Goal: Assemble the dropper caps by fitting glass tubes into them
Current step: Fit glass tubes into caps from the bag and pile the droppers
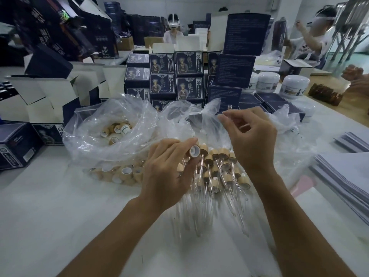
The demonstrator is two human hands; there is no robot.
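While left hand pinches empty cap, right hand pinches glass tube above. We count a dozen-odd assembled droppers piled on desk; bag of caps left, we judge mid-task.

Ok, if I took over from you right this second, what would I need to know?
Left hand: grips one wooden dropper cap, open end turned up, no tube in it yet.
Right hand: raised above the pile, pinching what looks like a glass tube; it is hard to see.
Done: a pile of assembled droppers lies on the table between the hands.
Left: empty caps wait in the plastic bag at the left, more beneath it. Loose glass tubes lie on the white table in front.
Next, probably: push the tube into the held cap, drop it on the pile.
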